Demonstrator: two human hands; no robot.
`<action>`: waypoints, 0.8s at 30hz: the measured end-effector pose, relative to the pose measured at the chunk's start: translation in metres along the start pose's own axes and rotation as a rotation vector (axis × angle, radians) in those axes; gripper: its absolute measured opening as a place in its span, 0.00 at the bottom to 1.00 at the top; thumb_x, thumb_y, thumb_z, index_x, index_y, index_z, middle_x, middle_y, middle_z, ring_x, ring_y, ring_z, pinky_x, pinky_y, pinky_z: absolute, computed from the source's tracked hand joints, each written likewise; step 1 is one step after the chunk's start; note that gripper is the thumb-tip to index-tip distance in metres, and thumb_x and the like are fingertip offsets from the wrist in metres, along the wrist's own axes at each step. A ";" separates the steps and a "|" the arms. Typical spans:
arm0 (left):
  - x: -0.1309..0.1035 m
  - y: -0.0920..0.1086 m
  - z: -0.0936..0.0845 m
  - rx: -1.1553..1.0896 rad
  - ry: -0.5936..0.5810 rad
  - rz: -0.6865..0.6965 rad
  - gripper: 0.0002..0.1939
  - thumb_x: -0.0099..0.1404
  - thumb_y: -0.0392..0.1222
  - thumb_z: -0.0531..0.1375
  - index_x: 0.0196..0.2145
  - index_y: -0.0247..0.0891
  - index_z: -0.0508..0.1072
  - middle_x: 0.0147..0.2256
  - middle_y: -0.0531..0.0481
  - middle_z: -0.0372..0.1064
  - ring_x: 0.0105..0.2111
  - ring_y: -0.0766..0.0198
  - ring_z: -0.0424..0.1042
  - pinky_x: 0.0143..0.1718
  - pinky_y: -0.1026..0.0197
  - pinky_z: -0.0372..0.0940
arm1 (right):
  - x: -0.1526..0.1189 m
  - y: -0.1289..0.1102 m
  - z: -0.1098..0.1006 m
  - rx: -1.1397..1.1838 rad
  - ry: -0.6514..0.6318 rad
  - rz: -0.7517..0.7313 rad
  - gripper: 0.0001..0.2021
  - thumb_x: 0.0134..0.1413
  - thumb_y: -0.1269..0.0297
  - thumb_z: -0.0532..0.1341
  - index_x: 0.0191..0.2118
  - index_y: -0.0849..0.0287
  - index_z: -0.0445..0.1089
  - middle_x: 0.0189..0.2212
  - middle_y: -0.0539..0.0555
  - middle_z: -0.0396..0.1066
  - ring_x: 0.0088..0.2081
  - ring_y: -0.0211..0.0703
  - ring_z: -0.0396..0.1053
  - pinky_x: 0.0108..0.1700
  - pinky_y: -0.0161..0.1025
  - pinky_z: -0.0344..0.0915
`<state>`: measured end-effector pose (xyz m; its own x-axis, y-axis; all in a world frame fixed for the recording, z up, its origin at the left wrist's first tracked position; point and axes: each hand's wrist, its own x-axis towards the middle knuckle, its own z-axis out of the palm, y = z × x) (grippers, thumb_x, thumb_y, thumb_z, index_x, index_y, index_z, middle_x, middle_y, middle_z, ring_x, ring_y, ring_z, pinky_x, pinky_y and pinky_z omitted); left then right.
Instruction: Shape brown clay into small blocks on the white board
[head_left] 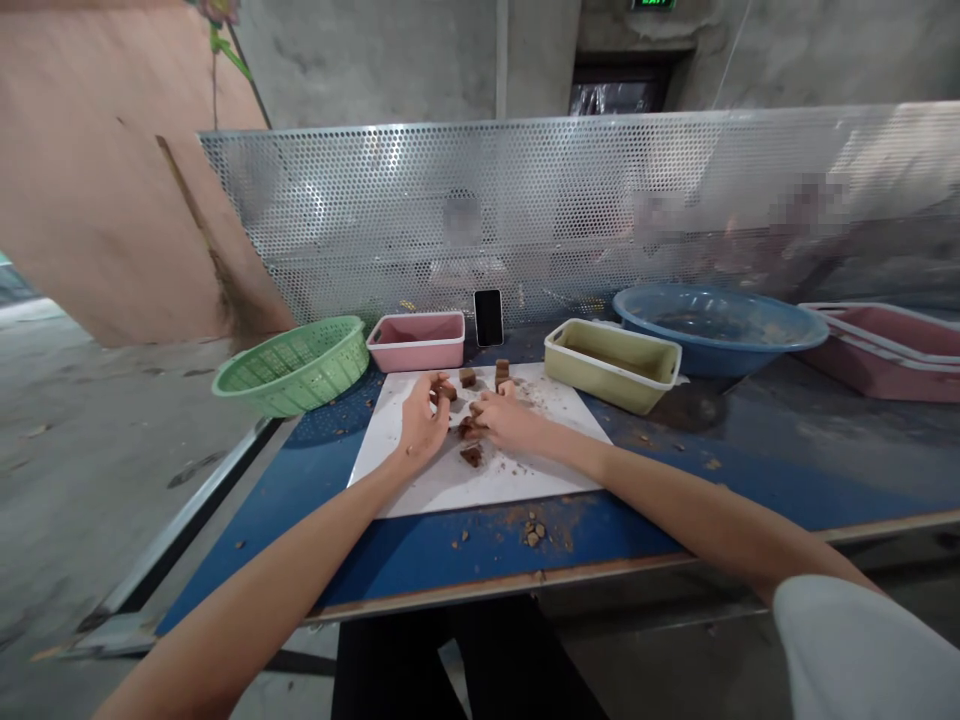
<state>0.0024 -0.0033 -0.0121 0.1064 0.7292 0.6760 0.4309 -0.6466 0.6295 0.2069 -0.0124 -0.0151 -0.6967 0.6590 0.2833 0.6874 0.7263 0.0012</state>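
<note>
On a white board (420,480) lie several brown clay-like pieces. My left hand (424,420) curls its thumb and fingers around a brown lump (445,391) near the board's left side. My right hand (510,420) reaches in from the right, its fingers bent and pressed to a crumbly brown piece (469,430). Just below that, a darker broken chunk (471,456) rests untouched. Beyond the hands sit a small brown block (468,377) and a taller brown block (502,372), the latter partly behind my right hand. Crumbs are scattered over the board.
A green basket (300,368) and pink bin (417,342) stand at the back left. A phone (488,318) leans upright against the perforated metal screen (540,200). Rightward are a yellow-green bin (611,365), blue basin (720,325) and pink bins (892,350). Pebbly crumbs (534,530) lie by the front edge.
</note>
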 end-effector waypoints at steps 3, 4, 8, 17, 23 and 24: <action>0.000 0.000 0.000 -0.009 0.008 -0.004 0.14 0.67 0.32 0.55 0.49 0.41 0.71 0.40 0.48 0.79 0.39 0.60 0.78 0.43 0.56 0.71 | 0.001 -0.001 -0.003 -0.030 -0.002 0.057 0.15 0.73 0.66 0.58 0.36 0.61 0.80 0.42 0.61 0.78 0.48 0.53 0.63 0.46 0.48 0.48; 0.000 0.000 0.000 -0.011 0.009 -0.005 0.14 0.67 0.32 0.55 0.49 0.41 0.71 0.40 0.48 0.78 0.39 0.60 0.78 0.43 0.56 0.71 | 0.001 -0.001 -0.004 -0.035 -0.004 0.059 0.15 0.74 0.65 0.59 0.37 0.60 0.80 0.42 0.61 0.78 0.48 0.54 0.64 0.47 0.48 0.48; 0.000 0.003 -0.001 -0.026 -0.009 -0.016 0.14 0.67 0.33 0.55 0.49 0.41 0.71 0.40 0.48 0.78 0.38 0.60 0.77 0.42 0.56 0.71 | -0.007 0.001 -0.010 -0.008 0.012 0.058 0.15 0.76 0.56 0.58 0.49 0.57 0.79 0.48 0.60 0.76 0.49 0.54 0.65 0.48 0.47 0.51; 0.000 0.003 -0.001 -0.024 0.005 0.012 0.13 0.69 0.34 0.55 0.49 0.42 0.71 0.41 0.48 0.79 0.39 0.59 0.77 0.44 0.54 0.70 | -0.037 -0.003 -0.025 -0.144 0.107 -0.057 0.20 0.79 0.54 0.51 0.55 0.59 0.76 0.55 0.64 0.73 0.54 0.55 0.66 0.55 0.52 0.53; 0.000 0.006 -0.002 -0.017 0.007 0.001 0.13 0.68 0.34 0.55 0.49 0.42 0.71 0.41 0.48 0.78 0.38 0.60 0.77 0.44 0.54 0.70 | -0.034 -0.012 -0.026 -0.153 0.040 -0.027 0.21 0.78 0.50 0.51 0.49 0.57 0.78 0.48 0.62 0.73 0.48 0.54 0.64 0.50 0.50 0.52; 0.000 0.006 -0.002 -0.013 0.004 0.001 0.13 0.69 0.34 0.55 0.49 0.42 0.71 0.41 0.48 0.78 0.38 0.60 0.77 0.44 0.54 0.70 | -0.033 -0.012 -0.025 -0.126 0.032 -0.017 0.20 0.78 0.51 0.51 0.48 0.56 0.78 0.47 0.61 0.73 0.48 0.53 0.64 0.50 0.49 0.52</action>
<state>0.0033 -0.0079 -0.0074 0.1034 0.7276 0.6781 0.4193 -0.6501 0.6337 0.2270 -0.0473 -0.0001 -0.7031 0.6387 0.3127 0.6972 0.7057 0.1263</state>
